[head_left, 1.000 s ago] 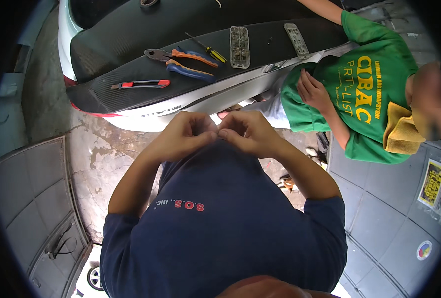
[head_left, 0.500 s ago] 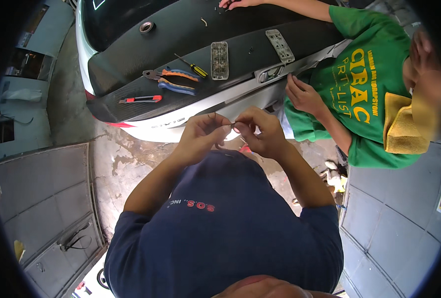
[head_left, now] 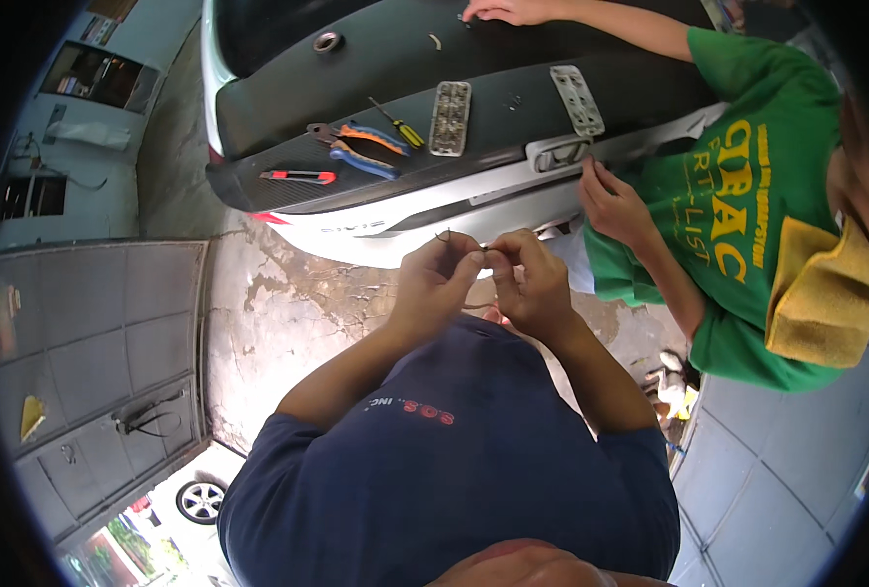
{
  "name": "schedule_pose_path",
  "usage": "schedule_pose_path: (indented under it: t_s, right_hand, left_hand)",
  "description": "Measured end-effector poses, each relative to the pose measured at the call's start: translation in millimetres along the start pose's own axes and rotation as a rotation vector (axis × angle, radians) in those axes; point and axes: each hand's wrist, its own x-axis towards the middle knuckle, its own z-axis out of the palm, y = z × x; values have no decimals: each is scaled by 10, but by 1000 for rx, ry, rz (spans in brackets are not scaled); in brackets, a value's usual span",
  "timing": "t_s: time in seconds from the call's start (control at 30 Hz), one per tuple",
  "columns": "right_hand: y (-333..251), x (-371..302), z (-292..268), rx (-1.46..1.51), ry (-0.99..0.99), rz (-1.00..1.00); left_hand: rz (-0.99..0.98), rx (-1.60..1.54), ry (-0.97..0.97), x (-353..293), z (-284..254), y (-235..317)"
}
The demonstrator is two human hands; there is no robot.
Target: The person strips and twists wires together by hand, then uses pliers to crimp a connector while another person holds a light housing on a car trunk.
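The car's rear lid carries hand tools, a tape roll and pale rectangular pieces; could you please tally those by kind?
Utility knife: 1
Pliers: 1
Screwdriver: 1
Tape roll: 1
Pale rectangular pieces: 2
Total: 6

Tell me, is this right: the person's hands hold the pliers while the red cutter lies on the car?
Not the pliers: the head view shows them on the car too. The left hand and right hand pinch a small dark thing. The red cutter does lie there.
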Motion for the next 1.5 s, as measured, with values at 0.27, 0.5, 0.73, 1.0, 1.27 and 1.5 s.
schedule_pose_path:
  t_s: [0.27,0.5,0.73,1.0,1.27,1.5]
  right_hand:
    - [-60,441,6,59,-97,163]
    - [-75,738,60,107,-99,417]
    - [-194,950,23,16,-151,437]
    - [-226,985,-108,-35,-133,420]
    - [-209,967,-51,-147,-109,-126]
    - [-131,902,-183,-278,-187,-269]
  left_hand:
    - [37,-108,-85,254,-297,41]
    - [73,-262,-142,532,-517,22]
    - [-15,-432,-118,725,-658,149]
    - [-5,-260,-152,626,-670,191]
    - [28,-107,-264,592,-673,155]
    - [-70,-169,-392,587,-664,292]
